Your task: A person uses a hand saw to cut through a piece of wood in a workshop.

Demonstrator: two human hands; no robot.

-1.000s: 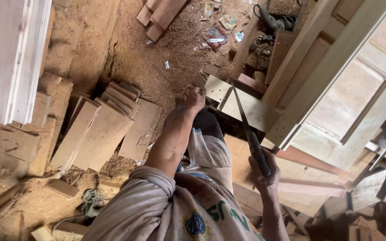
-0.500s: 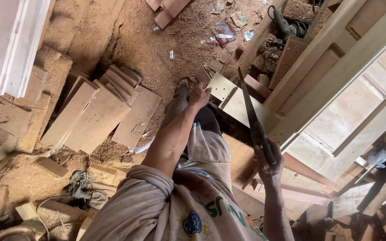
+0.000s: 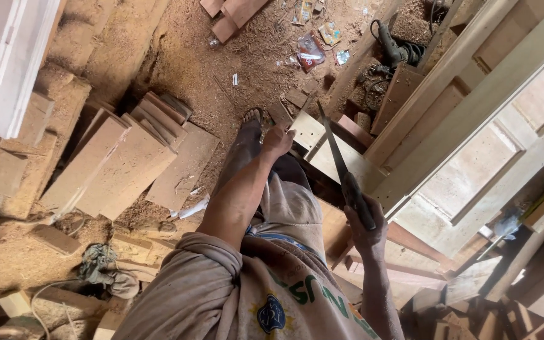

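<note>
My right hand (image 3: 366,230) grips the dark handle of a hand saw (image 3: 341,170), whose blade runs up and away over a pale wooden piece (image 3: 332,157). My left hand (image 3: 278,140) reaches down with the arm straight and rests on the near edge of that pale piece, fingers curled on it. My bare foot (image 3: 247,135) stands on the sawdust floor just left of the left hand. A long pale door frame (image 3: 473,82) lies along the right of the piece.
Stacked boards (image 3: 121,164) lie on the sawdust floor to the left. A white panel (image 3: 1,63) leans at far left. A power tool (image 3: 388,44) and litter (image 3: 313,50) lie at the top. Offcuts (image 3: 473,302) pile at lower right.
My right hand has raised the saw and drawn it back a little. My left hand stays on the pale piece. The view has shifted slightly.
</note>
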